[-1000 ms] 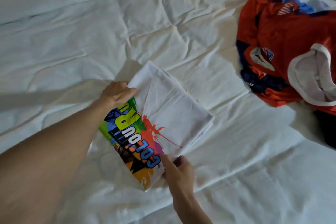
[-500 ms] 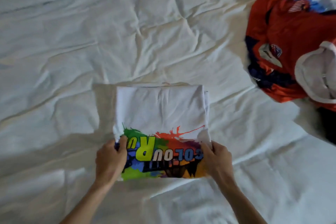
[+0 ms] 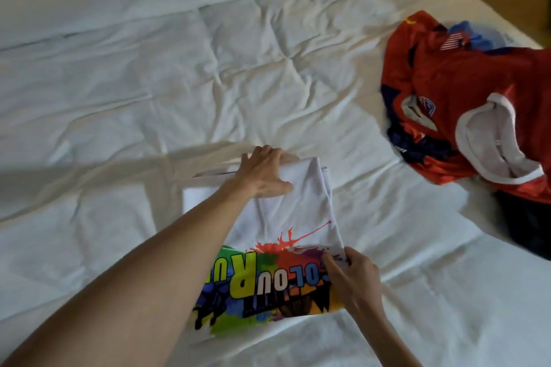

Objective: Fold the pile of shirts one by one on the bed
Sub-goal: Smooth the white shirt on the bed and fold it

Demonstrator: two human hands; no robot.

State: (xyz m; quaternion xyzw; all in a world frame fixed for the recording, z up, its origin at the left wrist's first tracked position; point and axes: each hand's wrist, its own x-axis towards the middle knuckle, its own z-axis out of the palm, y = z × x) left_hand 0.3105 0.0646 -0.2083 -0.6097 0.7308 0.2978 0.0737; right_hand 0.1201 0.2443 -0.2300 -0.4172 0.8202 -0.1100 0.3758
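The folded white shirt (image 3: 286,208) with the bright paint picture lies on the white bed (image 3: 149,83), near the bottom middle. The left hand (image 3: 264,173) reaches to the shirt's far edge, fingers curled over that edge and gripping it. The right hand (image 3: 351,280) pinches the shirt's near right corner. The pile of shirts (image 3: 465,104), red on top, sits well apart at the right side of the bed. The bed's wide left and far parts show only rumpled white cover.
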